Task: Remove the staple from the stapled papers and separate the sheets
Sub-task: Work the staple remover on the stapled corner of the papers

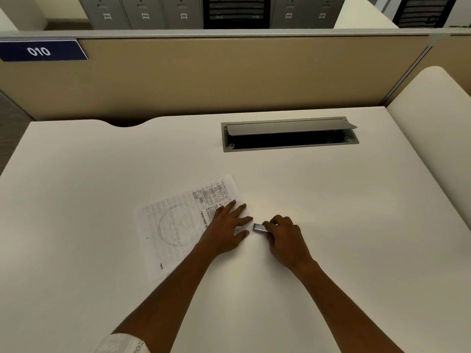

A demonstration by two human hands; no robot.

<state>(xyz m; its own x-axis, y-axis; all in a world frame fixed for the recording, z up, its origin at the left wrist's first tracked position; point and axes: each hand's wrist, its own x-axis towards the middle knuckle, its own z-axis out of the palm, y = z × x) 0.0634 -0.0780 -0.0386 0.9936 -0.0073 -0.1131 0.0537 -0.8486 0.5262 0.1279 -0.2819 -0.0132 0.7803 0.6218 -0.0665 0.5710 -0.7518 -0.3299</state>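
Note:
The stapled papers (175, 222), white sheets with printed text and faint handwriting, lie flat on the white desk (331, 225) at an angle. My left hand (226, 228) presses flat on their right corner, fingers spread. Just right of it, my right hand (284, 233) grips a small silver metal staple remover (260, 228), whose tip points at the paper's edge beside my left fingers. The staple itself is too small to make out.
An open grey cable hatch (290, 135) is set into the desk at the back right. A beige partition (204, 77) with a blue "010" label (42, 50) stands behind the desk. A rounded white desk section (433, 128) rises on the right.

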